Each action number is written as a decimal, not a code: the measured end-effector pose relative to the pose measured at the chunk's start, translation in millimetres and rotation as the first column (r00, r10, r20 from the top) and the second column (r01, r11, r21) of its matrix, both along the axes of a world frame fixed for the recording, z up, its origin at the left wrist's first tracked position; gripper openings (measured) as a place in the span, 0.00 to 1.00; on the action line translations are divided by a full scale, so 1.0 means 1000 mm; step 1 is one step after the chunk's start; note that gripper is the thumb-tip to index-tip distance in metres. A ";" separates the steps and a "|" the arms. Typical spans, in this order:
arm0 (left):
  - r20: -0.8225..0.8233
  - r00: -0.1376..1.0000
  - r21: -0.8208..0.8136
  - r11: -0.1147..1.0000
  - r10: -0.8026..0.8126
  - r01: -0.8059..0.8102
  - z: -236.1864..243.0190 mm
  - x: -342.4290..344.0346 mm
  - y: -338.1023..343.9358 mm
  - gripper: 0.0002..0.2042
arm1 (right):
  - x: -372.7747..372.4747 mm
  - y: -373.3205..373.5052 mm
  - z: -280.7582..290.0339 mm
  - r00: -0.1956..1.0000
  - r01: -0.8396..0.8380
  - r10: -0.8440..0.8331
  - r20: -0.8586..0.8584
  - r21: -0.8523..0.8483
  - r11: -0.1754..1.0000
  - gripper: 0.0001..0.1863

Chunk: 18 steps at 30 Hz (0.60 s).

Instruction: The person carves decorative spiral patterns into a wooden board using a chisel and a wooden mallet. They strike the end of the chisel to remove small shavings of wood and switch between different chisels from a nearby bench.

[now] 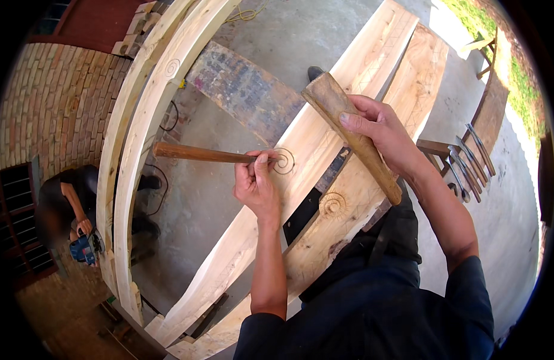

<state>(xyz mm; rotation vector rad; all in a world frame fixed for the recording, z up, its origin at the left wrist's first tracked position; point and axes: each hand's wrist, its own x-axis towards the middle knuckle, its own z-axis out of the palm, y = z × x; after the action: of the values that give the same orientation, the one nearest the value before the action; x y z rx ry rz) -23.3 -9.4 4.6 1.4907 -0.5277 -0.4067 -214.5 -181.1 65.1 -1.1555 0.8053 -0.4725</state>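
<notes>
My left hand (pixel 256 187) pinches a long wooden-handled carving chisel (pixel 199 152) low down, close to its working end. That end meets a spiral (pixel 285 161) cut into a pale wooden beam (pixel 226 255), and the handle leans out to the left. In my right hand (pixel 382 129) is a worn wooden mallet (pixel 364 150), held around its middle, raised above the beams and apart from the chisel. Nearer my body lies a second beam (pixel 418 78), bearing a carved round spiral (pixel 333 205) and pencilled zigzag marks.
Several carving tools (pixel 467 171) rest at a wooden bench (pixel 493 108) on the right. A paint-stained board (pixel 244 84) lies beneath the beams. Two curved beams (pixel 133 150) stand left; beyond them a person (pixel 67 198) grips a blue power tool (pixel 83 249).
</notes>
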 end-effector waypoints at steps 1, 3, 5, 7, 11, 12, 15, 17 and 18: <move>0.001 1.000 0.000 1.000 -0.002 0.002 0.001 0.000 0.000 0.06 | 0.002 -0.001 0.003 1.000 -0.023 0.023 0.002 0.086 0.996 0.30; 0.003 1.000 0.000 1.000 -0.006 0.006 0.002 0.000 0.000 0.06 | 0.007 -0.001 0.009 0.998 -0.046 0.036 0.052 0.214 0.976 0.29; -0.005 1.000 -0.009 1.000 -0.010 0.010 0.002 0.001 0.001 0.06 | 0.011 0.000 0.016 0.994 -0.077 0.047 0.102 0.307 0.949 0.29; -0.009 1.000 -0.012 1.000 -0.015 0.015 0.001 0.001 0.001 0.06 | 0.015 0.002 0.023 0.987 -0.111 0.059 0.151 0.368 0.923 0.29; -0.002 1.000 -0.011 1.000 -0.022 0.022 -0.001 0.001 0.002 0.05 | 0.023 0.008 0.031 0.976 -0.168 0.111 0.186 0.327 0.930 0.30; -0.002 1.000 -0.015 1.000 -0.026 0.026 -0.001 0.001 0.002 0.05 | 0.025 0.009 0.036 0.977 -0.178 0.141 0.157 0.256 0.950 0.30; 0.055 0.998 -0.004 1.000 -0.025 0.026 -0.004 -0.001 0.003 0.04 | 0.037 0.004 0.062 0.972 -0.231 0.233 0.003 -0.131 0.964 0.30; 0.186 0.982 0.026 0.999 -0.036 0.032 -0.007 -0.002 0.000 0.04 | 0.050 0.002 0.074 0.986 -0.159 0.159 -0.046 -0.527 0.835 0.30; 0.247 0.968 0.042 0.998 -0.051 0.041 -0.008 -0.003 -0.002 0.04 | 0.058 0.003 0.078 0.997 -0.058 0.075 -0.009 -0.729 0.682 0.31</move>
<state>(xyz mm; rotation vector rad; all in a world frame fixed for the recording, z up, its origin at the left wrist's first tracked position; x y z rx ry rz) -26.7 -10.9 -3.7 1.5769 -0.7577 -0.2675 -156.7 -177.7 143.1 -1.9192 0.5468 -0.7858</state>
